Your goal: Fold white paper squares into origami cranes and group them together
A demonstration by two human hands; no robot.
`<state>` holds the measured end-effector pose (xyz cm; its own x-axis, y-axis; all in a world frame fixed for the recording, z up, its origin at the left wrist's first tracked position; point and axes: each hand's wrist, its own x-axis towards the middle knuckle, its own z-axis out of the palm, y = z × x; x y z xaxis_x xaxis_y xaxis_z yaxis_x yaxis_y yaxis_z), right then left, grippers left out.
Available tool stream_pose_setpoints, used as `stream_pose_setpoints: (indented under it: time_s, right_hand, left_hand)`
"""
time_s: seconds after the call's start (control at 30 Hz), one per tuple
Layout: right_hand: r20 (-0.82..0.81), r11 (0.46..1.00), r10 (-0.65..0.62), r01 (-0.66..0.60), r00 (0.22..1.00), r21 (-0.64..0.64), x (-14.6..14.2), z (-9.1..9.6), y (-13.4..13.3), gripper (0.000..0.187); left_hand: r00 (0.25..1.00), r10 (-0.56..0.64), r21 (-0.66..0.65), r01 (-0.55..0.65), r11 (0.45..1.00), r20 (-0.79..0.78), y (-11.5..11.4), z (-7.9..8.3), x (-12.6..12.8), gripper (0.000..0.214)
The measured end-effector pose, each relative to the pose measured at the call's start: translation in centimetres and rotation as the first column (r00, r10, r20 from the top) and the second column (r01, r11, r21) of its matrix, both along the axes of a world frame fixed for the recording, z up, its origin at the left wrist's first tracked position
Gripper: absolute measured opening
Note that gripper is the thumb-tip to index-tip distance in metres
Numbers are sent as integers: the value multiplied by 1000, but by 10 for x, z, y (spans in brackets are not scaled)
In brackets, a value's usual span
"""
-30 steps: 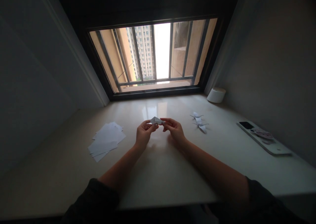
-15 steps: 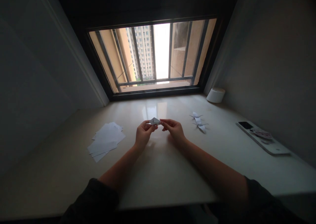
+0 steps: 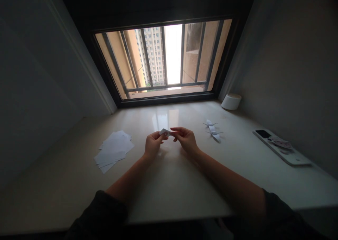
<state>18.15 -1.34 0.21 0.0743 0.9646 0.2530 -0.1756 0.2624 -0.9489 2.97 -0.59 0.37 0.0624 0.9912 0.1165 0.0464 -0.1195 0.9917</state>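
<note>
A small piece of folded white paper [image 3: 164, 131] is held between my two hands, a little above the white sill. My left hand [image 3: 153, 142] pinches its left side, thumb toward me. From the right, my right hand [image 3: 186, 139] grips the paper's right end between thumb and index finger. The fingertips partly cover the paper, so its full shape is hidden. To the right of my hands, two folded white paper cranes [image 3: 212, 130] lie close together on the sill.
A loose stack of white paper sheets [image 3: 113, 150] lies on the left of the sill [image 3: 169, 190]. At the right is a white phone [image 3: 282, 147], camera side up. A white round object [image 3: 231, 102] stands in the back right corner, near the dark-framed window [image 3: 169, 100].
The folded paper has tilted between my fingers and shows a different face. Both hands have stayed in nearly the same place, with slight finger shifts.
</note>
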Motion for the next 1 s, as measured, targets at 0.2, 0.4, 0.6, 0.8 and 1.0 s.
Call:
stream_pose_setpoints:
  time_s: [0.2, 0.4, 0.6, 0.8, 1.0]
  right_hand:
    - [8, 999, -28, 28, 1000, 23, -2, 0, 1, 26]
    - [-35, 1000, 11, -11, 999, 11, -3, -4, 5, 30]
    - [32, 999, 12, -13, 999, 41, -4, -7, 3, 30]
    - [387, 955, -110, -11, 915, 297, 3, -3, -3, 22]
    - [345, 973, -149, 75, 927, 219, 3, -13, 5, 25]
  left_hand:
    - [1000, 18, -13, -18, 1000, 10, 1, 1, 2, 37]
    - [998, 15, -77, -10, 997, 62, 1, 5, 2, 39]
    - [999, 45, -29, -45, 999, -5, 0, 2, 2, 38]
    - [993, 82, 85, -75, 994, -88, -2, 1, 1, 36]
    - [1000, 20, 7, -20, 1000, 11, 1, -2, 2, 39]
